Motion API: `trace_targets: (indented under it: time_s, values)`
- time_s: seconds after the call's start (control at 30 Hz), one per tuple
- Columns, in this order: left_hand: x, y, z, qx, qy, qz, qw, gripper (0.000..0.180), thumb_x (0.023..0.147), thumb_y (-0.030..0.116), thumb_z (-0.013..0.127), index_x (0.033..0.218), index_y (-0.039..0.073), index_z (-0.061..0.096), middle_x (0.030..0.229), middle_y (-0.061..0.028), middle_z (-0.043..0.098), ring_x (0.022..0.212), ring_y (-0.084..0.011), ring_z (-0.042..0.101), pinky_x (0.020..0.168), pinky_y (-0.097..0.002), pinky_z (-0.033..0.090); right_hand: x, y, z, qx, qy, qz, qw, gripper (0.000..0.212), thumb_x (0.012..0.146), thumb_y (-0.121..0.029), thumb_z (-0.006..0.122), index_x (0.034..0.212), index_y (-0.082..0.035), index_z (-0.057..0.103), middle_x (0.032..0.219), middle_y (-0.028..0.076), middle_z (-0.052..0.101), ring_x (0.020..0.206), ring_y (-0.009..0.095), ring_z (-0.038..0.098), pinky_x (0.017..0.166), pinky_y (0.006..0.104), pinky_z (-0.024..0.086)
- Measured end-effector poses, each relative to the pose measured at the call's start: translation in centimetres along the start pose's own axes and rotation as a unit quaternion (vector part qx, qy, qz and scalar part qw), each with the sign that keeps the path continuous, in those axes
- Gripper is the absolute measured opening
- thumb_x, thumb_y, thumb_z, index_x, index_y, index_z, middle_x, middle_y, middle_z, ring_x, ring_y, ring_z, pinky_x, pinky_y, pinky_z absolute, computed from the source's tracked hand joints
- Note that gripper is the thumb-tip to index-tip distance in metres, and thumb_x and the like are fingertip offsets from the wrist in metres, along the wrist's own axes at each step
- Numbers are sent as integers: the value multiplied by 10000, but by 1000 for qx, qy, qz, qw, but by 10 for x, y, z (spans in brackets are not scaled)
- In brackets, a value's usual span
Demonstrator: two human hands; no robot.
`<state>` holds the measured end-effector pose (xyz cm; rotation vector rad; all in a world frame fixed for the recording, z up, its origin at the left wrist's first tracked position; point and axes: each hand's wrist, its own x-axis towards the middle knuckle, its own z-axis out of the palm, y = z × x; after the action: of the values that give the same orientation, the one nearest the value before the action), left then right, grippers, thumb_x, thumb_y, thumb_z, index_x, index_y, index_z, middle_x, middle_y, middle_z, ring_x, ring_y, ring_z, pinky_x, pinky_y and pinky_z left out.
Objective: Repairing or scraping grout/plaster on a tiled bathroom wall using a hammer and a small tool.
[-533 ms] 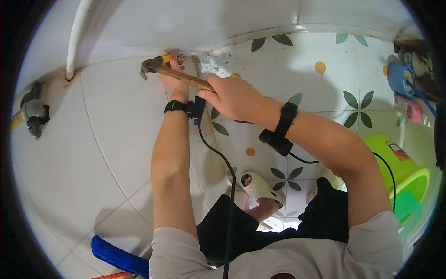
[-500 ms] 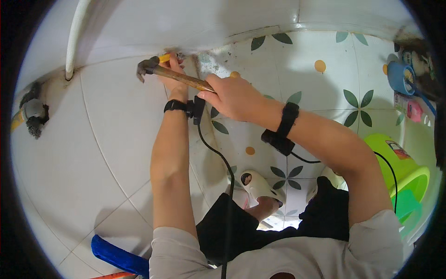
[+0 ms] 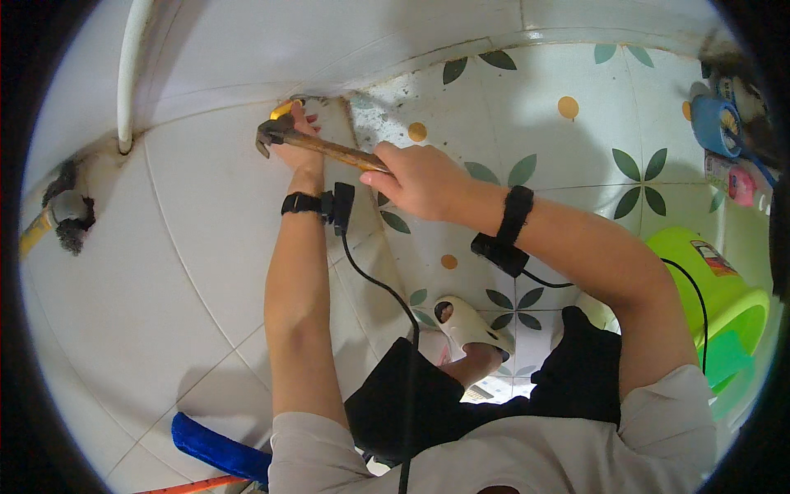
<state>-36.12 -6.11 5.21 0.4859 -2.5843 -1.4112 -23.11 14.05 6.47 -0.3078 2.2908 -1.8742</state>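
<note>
My right hand (image 3: pixel 420 179) grips the wooden handle of a claw hammer (image 3: pixel 325 148), with its fingers wrapped round it. The hammer's dark metal head lies just over my left hand (image 3: pixel 298 155), which reaches to the foot of the wall. A yellow-handled tool (image 3: pixel 284 109) sits in the left hand, its handle showing beyond the hammer head. The hammer hides part of that hand, and I cannot make out the tool's working end. Close by, dirt and small crumbs speckle the seam where wall meets floor.
A white pipe (image 3: pixel 132 74) runs down the wall at left, near a grey pipe fitting (image 3: pixel 70 210). At right stand a bright green bucket (image 3: pixel 699 267) and a blue container (image 3: pixel 714 125). A blue padded thing (image 3: pixel 218 449) lies low left. Cables hang from both wrist straps.
The hammer head has shifted slightly right and down, over my left hand. The yellow-handled tool has moved a little left, and the left fingertips show more. The view has shifted slightly.
</note>
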Motion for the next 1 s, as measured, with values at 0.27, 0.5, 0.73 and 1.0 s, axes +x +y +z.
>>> trace_targets:
  time_s: [0.27, 0.5, 0.73, 1.0]
  values:
    - [-13, 4, -20, 153, -78, 173, 970, 237, 916, 93, 536, 1141, 18, 540, 957, -97, 609, 673, -178, 646, 578, -292, 527, -8, 0, -8, 8, -17, 21, 1000, 359, 916, -374, 544, 865, -21, 501, 665, 192, 596, 640, 406, 587, 586, 483, 452]
    - [-6, 1, -12, 99, -94, 77, 988, 264, 896, 116, 529, 1133, 2, 547, 948, -112, 608, 623, -184, 642, 568, -298, 527, -5, -1, 0, 59, 9, -6, 998, 345, 918, -374, 547, 879, -33, 520, 649, 183, 580, 619, 400, 571, 569, 465, 440]
    - [-6, -3, -9, 110, -91, 113, 983, 273, 897, 126, 519, 1140, 4, 546, 902, -105, 620, 621, -174, 634, 555, -292, 518, 0, 5, -3, 37, 13, -18, 999, 353, 920, -379, 541, 872, -31, 517, 660, 184, 590, 629, 396, 584, 579, 464, 449]
    - [-8, -3, -3, 119, -83, 91, 985, 259, 909, 136, 525, 1137, 16, 552, 904, -81, 627, 648, -182, 639, 582, -294, 513, -4, 8, -4, 39, 18, -21, 999, 347, 925, -366, 534, 850, -28, 509, 657, 184, 588, 627, 395, 583, 580, 473, 448]
